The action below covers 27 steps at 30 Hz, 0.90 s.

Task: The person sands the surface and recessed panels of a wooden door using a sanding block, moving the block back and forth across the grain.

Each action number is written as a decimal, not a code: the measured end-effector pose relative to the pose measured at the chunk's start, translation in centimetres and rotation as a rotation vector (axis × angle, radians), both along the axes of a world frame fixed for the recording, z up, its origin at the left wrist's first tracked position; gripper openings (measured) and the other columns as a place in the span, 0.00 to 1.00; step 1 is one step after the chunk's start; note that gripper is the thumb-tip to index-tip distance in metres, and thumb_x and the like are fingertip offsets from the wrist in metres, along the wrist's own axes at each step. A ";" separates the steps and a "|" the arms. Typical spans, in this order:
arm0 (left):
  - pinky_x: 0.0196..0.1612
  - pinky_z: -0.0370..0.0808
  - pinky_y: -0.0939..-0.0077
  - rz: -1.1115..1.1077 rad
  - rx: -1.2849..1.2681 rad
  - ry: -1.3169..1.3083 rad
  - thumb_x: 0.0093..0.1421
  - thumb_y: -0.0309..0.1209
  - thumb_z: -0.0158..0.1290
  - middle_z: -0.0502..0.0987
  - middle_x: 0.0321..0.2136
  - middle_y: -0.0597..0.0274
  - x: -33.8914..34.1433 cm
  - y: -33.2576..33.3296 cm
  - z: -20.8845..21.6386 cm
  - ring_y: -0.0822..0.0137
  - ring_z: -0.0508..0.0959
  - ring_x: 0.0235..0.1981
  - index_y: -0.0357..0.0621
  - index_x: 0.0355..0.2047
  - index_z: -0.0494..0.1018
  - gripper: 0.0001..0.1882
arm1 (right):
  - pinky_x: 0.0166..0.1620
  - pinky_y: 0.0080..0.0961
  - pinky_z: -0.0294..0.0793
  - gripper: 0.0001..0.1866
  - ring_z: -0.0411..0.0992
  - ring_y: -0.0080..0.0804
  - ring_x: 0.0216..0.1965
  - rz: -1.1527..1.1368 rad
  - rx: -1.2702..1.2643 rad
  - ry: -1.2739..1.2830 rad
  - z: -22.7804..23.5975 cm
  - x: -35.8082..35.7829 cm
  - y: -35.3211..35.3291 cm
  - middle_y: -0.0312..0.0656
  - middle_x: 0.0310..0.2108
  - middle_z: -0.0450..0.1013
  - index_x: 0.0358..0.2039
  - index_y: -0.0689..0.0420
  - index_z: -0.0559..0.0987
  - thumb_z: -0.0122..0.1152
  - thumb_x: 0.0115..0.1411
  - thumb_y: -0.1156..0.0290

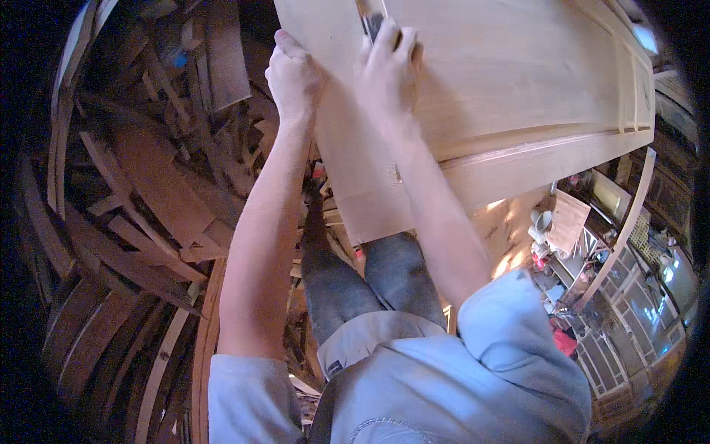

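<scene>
Panel [492,85] lies beneath the tool [375,24] in the right hand [387,70].

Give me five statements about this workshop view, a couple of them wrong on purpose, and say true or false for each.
1. The left hand is at the left edge of the pale wooden panel. True.
2. The right hand is lowered beside the thigh. False: it is over the panel, holding a small dark object whose kind is unclear.
3. Brown wood pieces are heaped on the left side of the picture. True.
4. The shirt has sleeves down to the wrists. False: its sleeves are short, and both forearms are bare.
5. The trousers are dark. True.
</scene>
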State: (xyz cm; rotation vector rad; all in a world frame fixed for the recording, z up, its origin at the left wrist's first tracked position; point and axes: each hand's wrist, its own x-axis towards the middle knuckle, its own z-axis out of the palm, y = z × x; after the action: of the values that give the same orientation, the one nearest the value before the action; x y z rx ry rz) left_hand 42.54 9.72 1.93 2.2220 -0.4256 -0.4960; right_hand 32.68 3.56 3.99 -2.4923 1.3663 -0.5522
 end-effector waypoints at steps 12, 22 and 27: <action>0.51 0.71 0.45 0.070 0.051 0.060 0.72 0.48 0.26 0.79 0.37 0.32 0.5 0.1 -0.2 0.33 0.77 0.43 0.31 0.40 0.75 0.34 | 0.47 0.49 0.68 0.23 0.66 0.56 0.45 -0.051 0.170 0.090 1.5 -10.3 8.5 0.58 0.45 0.63 0.57 0.66 0.65 0.54 0.66 0.67; 0.46 0.70 0.43 0.126 -0.053 0.200 0.73 0.46 0.26 0.77 0.35 0.29 1.1 0.9 1.7 0.31 0.76 0.41 0.30 0.40 0.73 0.32 | 0.46 0.53 0.65 0.22 0.66 0.59 0.45 -0.037 0.131 0.279 1.4 -9.5 9.2 0.59 0.43 0.65 0.52 0.66 0.66 0.56 0.65 0.64; 0.43 0.72 0.43 0.116 -0.006 0.243 0.73 0.46 0.28 0.78 0.34 0.29 1.4 1.3 0.9 0.31 0.77 0.40 0.31 0.42 0.73 0.31 | 0.45 0.54 0.66 0.16 0.68 0.60 0.43 0.022 0.058 0.117 1.5 0.6 1.6 0.59 0.43 0.67 0.49 0.65 0.66 0.52 0.67 0.67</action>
State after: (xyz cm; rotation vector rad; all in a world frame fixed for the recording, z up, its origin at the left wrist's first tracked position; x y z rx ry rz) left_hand 43.91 11.00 2.84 2.1330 -0.1697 -0.6904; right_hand 33.25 5.19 5.54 -2.5247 1.3735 -0.3615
